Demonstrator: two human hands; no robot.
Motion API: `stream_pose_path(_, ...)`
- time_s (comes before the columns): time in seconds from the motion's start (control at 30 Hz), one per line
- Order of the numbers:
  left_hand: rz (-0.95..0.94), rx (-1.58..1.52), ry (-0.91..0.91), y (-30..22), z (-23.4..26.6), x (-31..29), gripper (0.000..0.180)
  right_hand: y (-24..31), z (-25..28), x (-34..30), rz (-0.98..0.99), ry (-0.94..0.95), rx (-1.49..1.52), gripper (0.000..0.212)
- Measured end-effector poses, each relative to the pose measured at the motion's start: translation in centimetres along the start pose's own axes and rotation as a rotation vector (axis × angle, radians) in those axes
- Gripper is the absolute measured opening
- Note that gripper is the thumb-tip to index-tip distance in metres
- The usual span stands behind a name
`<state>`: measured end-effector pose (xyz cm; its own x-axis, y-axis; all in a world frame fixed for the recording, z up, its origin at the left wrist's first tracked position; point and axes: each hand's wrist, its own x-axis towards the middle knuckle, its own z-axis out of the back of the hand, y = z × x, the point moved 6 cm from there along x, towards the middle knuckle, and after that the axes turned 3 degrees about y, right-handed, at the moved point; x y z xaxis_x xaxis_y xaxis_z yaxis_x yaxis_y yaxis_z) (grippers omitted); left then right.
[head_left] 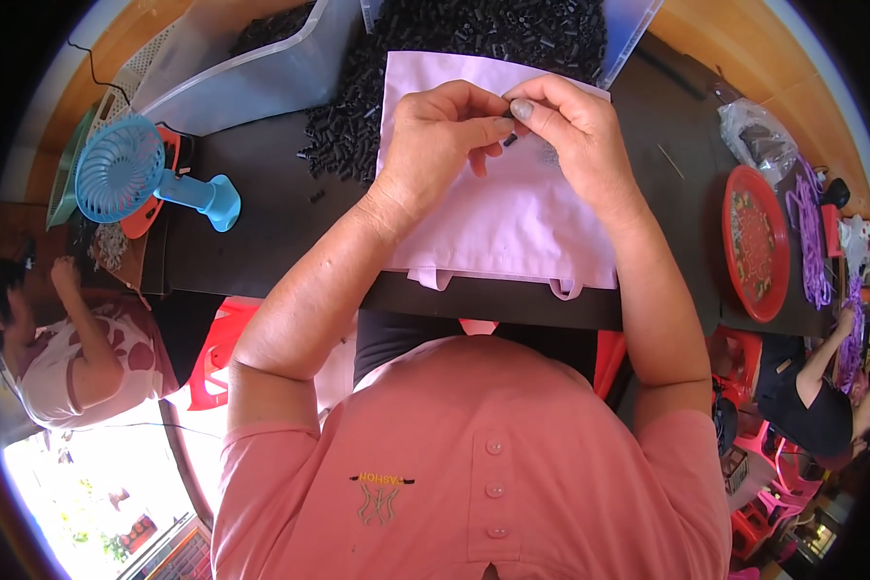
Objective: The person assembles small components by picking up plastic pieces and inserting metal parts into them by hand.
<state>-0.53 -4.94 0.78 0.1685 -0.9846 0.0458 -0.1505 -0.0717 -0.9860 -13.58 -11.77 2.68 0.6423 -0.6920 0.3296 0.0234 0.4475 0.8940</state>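
Over a lilac cloth bag (493,227) on the dark table, my two hands meet fingertip to fingertip. My left hand (445,130) is closed in a pinch, and so is my right hand (578,135). Between them is a small black tube-shaped piece (509,140), mostly covered by the fingers. Which fingers bear its weight is hard to see. Beside the right fingers a small greyish patch of tiny items (549,155) lies on the bag. A large heap of similar black pieces (493,29) spreads behind the bag and along its left edge.
A translucent bin (261,82) stands at the back left, near a blue handheld fan (126,174). To the right are a red round tray (756,242), a clear plastic bag (756,135) and purple cords (808,232). One person (87,358) sits at left, another (812,396) at right.
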Motion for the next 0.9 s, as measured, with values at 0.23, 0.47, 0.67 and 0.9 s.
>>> stream_pose_path(0.23,0.01,-0.019,0.019,0.1,-0.1,-0.2,0.013,1.8,0.0,-0.3,0.135,-0.018,-0.167,0.005)
stream_pose_path(0.47,0.09,-0.006,0.064,0.6,-0.1,0.1,0.014,1.6,-0.2,-0.5,0.183,-0.043,-0.306,0.005)
stream_pose_path(0.67,0.133,-0.059,0.061,0.8,0.0,0.1,0.016,2.5,-1.1,-1.2,0.399,-0.218,-0.568,0.004)
stream_pose_path(0.9,0.098,-0.048,0.022,0.5,0.2,-0.1,0.014,0.5,-0.7,-1.0,0.13,-0.22,-0.135,0.003)
